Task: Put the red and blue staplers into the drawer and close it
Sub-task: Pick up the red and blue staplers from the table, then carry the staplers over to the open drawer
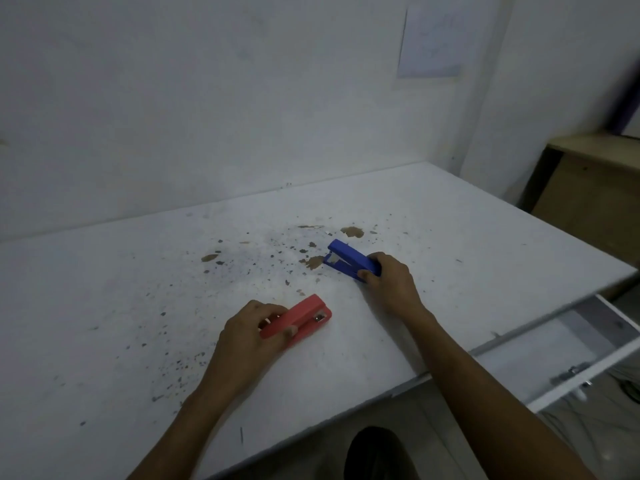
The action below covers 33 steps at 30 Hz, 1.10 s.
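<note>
The red stapler (pixel 304 317) lies on the white table (pixel 138 289), near its middle, with my left hand (pixel 249 337) closed around its near end. Farther back and to the right rests the blue stapler (pixel 346 259); my right hand (pixel 391 282) grips its right end, thumb on the near side. Both staplers touch the tabletop. The white drawer (pixel 561 344) stands pulled open under the table's right edge, and its inside looks bare.
The tabletop is chipped and speckled with brown and dark spots around the staplers. A white wall runs along the back. A wooden desk (pixel 588 188) stands at the right, beyond the table. Cables lie on the floor below the drawer.
</note>
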Motion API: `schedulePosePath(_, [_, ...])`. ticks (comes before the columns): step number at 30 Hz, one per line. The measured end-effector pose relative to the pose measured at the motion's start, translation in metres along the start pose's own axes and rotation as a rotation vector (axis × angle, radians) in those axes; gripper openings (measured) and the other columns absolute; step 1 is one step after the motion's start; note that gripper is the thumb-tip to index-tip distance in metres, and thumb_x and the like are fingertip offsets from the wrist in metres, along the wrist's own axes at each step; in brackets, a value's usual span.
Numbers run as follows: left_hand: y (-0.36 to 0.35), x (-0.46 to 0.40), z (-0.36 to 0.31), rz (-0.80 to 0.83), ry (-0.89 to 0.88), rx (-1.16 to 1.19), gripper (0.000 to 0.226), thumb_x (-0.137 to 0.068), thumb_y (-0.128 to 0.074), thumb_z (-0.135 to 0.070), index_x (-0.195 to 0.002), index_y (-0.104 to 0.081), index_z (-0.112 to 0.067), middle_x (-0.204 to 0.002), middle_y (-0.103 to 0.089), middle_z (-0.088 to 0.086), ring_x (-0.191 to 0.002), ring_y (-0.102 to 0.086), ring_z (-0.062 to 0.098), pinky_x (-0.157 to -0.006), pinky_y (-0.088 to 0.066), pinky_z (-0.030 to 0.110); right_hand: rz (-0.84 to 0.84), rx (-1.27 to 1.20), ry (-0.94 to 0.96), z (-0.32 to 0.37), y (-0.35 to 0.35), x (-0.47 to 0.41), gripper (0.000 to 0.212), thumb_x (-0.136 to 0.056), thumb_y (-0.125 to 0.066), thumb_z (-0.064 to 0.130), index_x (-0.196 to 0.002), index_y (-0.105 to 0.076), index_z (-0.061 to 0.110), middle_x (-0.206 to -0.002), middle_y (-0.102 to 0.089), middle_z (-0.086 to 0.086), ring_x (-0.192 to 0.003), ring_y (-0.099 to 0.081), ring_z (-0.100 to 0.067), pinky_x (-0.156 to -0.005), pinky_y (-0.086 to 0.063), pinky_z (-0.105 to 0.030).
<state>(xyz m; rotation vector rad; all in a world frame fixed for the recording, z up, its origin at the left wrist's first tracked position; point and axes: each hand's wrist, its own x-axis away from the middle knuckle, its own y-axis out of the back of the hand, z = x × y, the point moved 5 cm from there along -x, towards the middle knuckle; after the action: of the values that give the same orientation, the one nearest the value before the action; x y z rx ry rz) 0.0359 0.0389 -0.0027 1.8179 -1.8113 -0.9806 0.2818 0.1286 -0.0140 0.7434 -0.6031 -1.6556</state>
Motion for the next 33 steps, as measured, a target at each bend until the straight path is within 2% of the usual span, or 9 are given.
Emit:
schedulePosePath(4, [-0.011, 0.008, -0.025, 0.054, 0.037, 0.197, 0.047, -0.073, -0.058, -0.049, -0.112, -0.059, -0.024, -0.105, -0.059, -0.006, -0.094, -0.061, 0.017, -0.073, -0.048, 0.022, -0.028, -0.091, -0.066, -0.018, 0.031, 0.031, 0.03, -0.091, -0.055, 0.023, -0.118, -0.057, 0.01, -0.113, -0.065, -0.01, -0.086, -0.053, -0.013, -0.079, -0.042, -0.025])
schedulePosePath(6, [-0.025, 0.012, -0.046, 0.129, 0.055, 0.253, 0.051, -0.068, -0.056, -0.054, -0.111, -0.059, -0.026, -0.106, -0.06, -0.005, -0.095, -0.062, 0.02, -0.076, -0.05, 0.028, -0.097, -0.148, -0.084, -0.035, 0.061, 0.058, 0.029, -0.092, -0.054, 0.024, -0.118, -0.058, 0.012, -0.108, -0.065, -0.008, -0.085, -0.055, -0.012, -0.076, -0.043, -0.024])
schedulePosePath(9, [-0.021, 0.02, -0.056, 0.114, 0.072, 0.293, 0.052, -0.068, -0.058, -0.06, -0.109, -0.059, -0.027, -0.105, -0.061, -0.005, -0.093, -0.062, 0.019, -0.078, -0.052, 0.034, -0.103, -0.303, -0.076, -0.029, 0.084, 0.09, 0.023, -0.092, -0.053, 0.025, -0.113, -0.058, 0.018, -0.1, -0.064, 0.002, -0.084, -0.059, -0.01, -0.075, -0.049, -0.023])
schedulePosePath(11, [-0.018, 0.026, -0.062, 0.104, 0.053, 0.312, 0.052, -0.065, -0.059, -0.059, -0.107, -0.06, -0.027, -0.103, -0.062, -0.006, -0.09, -0.062, 0.016, -0.074, -0.053, 0.03, -0.085, -0.416, -0.078, -0.026, 0.099, 0.112, 0.018, -0.092, -0.052, 0.027, -0.109, -0.059, 0.024, -0.096, -0.066, 0.005, -0.086, -0.061, -0.009, -0.078, -0.051, -0.023])
schedulePosePath(14, [-0.044, 0.037, -0.096, 0.202, -0.035, 0.329, 0.047, -0.067, -0.061, -0.053, -0.106, -0.06, -0.028, -0.099, -0.063, -0.011, -0.087, -0.062, 0.01, -0.065, -0.05, 0.016, -0.122, -0.431, -0.115, -0.058, 0.137, 0.155, 0.023, -0.092, -0.05, 0.028, -0.111, -0.061, 0.02, -0.096, -0.067, 0.0, -0.091, -0.062, -0.014, -0.083, -0.05, -0.031])
schedulePosePath(17, [-0.074, 0.045, -0.127, 0.28, -0.116, 0.329, 0.045, -0.066, -0.06, -0.051, -0.106, -0.059, -0.03, -0.099, -0.061, -0.016, -0.088, -0.062, 0.008, -0.066, -0.05, 0.014, -0.163, -0.46, -0.176, -0.089, 0.167, 0.193, 0.026, -0.09, -0.051, 0.03, -0.109, -0.063, 0.019, -0.093, -0.068, -0.005, -0.089, -0.063, -0.018, -0.084, -0.05, -0.035])
schedulePosePath(22, [-0.107, 0.053, -0.157, 0.345, -0.174, 0.317, 0.045, -0.065, -0.058, -0.055, -0.105, -0.059, -0.033, -0.102, -0.06, -0.017, -0.088, -0.061, 0.006, -0.057, -0.049, 0.006, -0.222, -0.443, -0.265, -0.132, 0.19, 0.228, 0.019, -0.091, -0.05, 0.027, -0.102, -0.065, 0.023, -0.088, -0.067, -0.002, -0.078, -0.062, -0.006, -0.073, -0.046, -0.028])
schedulePosePath(27, [-0.132, 0.054, -0.174, 0.379, -0.223, 0.311, 0.048, -0.065, -0.059, -0.057, -0.105, -0.06, -0.031, -0.105, -0.063, -0.014, -0.088, -0.062, 0.004, -0.06, -0.049, 0.004, -0.256, -0.304, -0.303, -0.166, 0.192, 0.239, 0.014, -0.092, -0.051, 0.024, -0.1, -0.063, 0.021, -0.084, -0.066, -0.002, -0.073, -0.06, -0.008, -0.066, -0.043, -0.023])
schedulePosePath(33, [-0.143, 0.042, -0.179, 0.333, -0.221, 0.27, 0.052, -0.065, -0.058, -0.055, -0.109, -0.059, -0.027, -0.108, -0.063, -0.008, -0.086, -0.061, 0.005, -0.058, -0.049, 0.004, -0.252, 0.041, -0.259, -0.186, 0.175, 0.212, 0.025, -0.09, -0.056, 0.027, -0.113, -0.059, 0.018, -0.094, -0.063, 0.002, -0.083, -0.057, -0.011, -0.073, -0.042, -0.021])
